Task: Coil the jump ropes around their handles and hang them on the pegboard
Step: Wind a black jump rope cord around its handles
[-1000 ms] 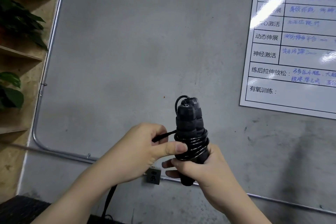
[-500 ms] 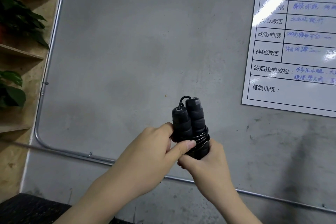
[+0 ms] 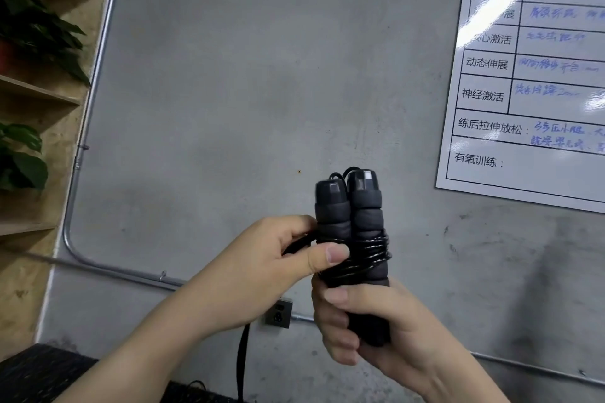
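Two black foam handles (image 3: pixel 352 226), upright and side by side, in front of a grey wall (image 3: pixel 245 91). Glossy black rope (image 3: pixel 366 255) is coiled round their middle. Right hand (image 3: pixel 370 330): fingers curled round the handles' lower ends. Left hand (image 3: pixel 262 265): thumb on the coils, fingers pinching the rope just left of the handles. White chart (image 3: pixel 530 75) on the wall, upper right. Wall socket (image 3: pixel 279 313) below the left hand. Wooden shelves (image 3: pixel 36 91) with green plants at left.
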`<state>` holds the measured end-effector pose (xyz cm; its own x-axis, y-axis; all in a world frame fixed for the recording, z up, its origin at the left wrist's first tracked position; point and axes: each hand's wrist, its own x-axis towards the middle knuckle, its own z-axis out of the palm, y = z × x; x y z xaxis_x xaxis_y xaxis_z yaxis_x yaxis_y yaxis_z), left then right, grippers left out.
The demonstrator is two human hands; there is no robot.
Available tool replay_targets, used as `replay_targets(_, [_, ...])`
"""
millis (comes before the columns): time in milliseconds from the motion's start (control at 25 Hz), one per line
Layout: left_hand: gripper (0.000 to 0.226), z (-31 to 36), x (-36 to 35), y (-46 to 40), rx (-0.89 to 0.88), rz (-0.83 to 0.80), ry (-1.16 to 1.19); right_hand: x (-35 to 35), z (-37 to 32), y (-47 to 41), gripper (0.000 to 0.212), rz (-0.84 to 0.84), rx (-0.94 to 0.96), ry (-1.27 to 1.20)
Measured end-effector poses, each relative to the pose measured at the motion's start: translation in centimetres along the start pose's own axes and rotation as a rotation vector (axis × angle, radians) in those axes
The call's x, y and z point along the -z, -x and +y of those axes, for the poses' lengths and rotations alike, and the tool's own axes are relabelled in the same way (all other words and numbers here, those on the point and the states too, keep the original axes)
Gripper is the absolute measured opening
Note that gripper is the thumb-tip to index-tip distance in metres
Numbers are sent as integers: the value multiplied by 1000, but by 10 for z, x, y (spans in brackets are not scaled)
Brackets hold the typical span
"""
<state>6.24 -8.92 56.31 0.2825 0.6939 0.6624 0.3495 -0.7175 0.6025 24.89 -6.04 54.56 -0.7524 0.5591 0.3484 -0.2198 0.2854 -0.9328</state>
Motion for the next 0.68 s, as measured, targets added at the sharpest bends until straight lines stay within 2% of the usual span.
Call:
replay_targets(80, [85, -2, 5, -1, 150, 94, -219, 0, -1, -1, 18, 111, 34, 203])
replay_targets(160, [98, -3, 12, 0, 280, 182, -421, 1, -3, -1, 15, 222, 89, 375])
replay_targets(280, [96, 2, 12, 2, 259, 261, -472, 2, -7, -1, 14, 299, 105, 475])
replay_targets(480, [83, 11, 3, 4, 155, 383, -596, -2, -8, -6, 11, 459, 94, 482])
replay_targets(680, [68, 12, -4, 7, -79, 397, -808, -7, -7, -11, 12, 580, 120, 528])
